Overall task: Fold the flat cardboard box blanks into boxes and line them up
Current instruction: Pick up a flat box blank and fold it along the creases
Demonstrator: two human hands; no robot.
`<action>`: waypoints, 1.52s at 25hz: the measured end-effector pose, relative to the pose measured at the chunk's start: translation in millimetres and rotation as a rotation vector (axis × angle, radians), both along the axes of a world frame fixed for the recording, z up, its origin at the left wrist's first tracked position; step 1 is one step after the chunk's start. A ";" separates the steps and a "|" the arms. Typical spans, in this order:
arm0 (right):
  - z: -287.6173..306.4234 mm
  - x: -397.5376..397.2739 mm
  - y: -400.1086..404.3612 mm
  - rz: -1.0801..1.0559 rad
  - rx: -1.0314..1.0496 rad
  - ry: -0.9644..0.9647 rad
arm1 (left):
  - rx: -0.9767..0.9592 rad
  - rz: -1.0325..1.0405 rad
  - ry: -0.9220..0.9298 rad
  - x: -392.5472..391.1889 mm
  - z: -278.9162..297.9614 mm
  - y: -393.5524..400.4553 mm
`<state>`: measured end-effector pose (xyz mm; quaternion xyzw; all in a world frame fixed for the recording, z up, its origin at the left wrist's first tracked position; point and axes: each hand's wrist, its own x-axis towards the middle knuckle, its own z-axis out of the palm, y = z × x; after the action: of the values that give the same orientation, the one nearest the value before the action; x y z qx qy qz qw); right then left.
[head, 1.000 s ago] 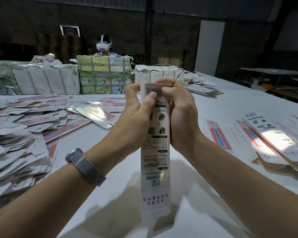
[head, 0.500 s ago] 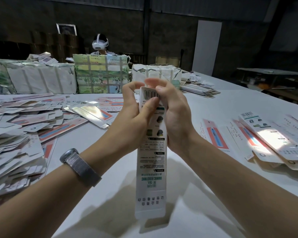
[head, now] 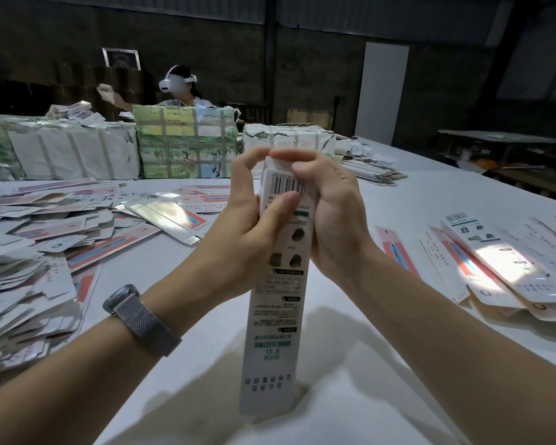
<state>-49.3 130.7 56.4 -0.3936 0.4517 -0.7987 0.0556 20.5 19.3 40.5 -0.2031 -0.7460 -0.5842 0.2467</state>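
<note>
Head view: both hands, left hand [head: 254,220] and right hand [head: 334,216], curled their fingers round the top of an upright box [head: 278,303] standing on the tabletop [head: 382,396]. Thin card looked light and easily creased; best held by the side panels near the end flap.

My feed is dim overall, the back wall [head: 302,59] nearly black; light falls from above onto the white table [head: 398,200]; a hard glare patch burns on the folded boxes [head: 501,261] at right; soft shadows pool below the forearms; edges bow with wide-angle distortion; distant detail looks soft and noisy.
</note>
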 end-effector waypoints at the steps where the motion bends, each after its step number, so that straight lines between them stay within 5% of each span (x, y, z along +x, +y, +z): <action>1: -0.1 -0.7 0.4 0.003 0.007 0.010 | 0.010 0.001 0.017 0.0 0.1 0.3; 10: -3.3 -1.0 1.2 -0.073 0.083 0.100 | 0.152 0.046 -0.021 4.1 0.8 4.7; 18: -1.9 7.2 -5.7 -0.306 0.109 0.256 | 0.088 0.146 0.028 4.4 5.4 2.3; 24: 4.5 15.6 -5.6 -0.907 0.347 0.665 | 0.203 0.204 0.086 0.8 12.3 2.6; 29: 9.7 25.3 -8.2 -0.801 0.665 0.663 | 0.313 0.231 -0.149 3.1 17.0 -5.3; 33: 26.5 20.3 10.7 -0.846 0.841 0.755 | 0.480 -0.064 -0.232 1.4 19.6 -11.9; 35: 30.2 11.2 23.1 -0.935 0.903 0.847 | 0.413 -0.223 -0.290 -1.0 18.3 -14.2; 38: 36.5 -31.0 50.9 -1.045 1.126 0.727 | 0.195 -0.071 -0.271 -3.7 9.8 -18.9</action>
<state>-80.3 181.5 92.9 -0.2802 0.8953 -0.2015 -0.2815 16.8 0.3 50.2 -0.1237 -0.7046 -0.6843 0.1415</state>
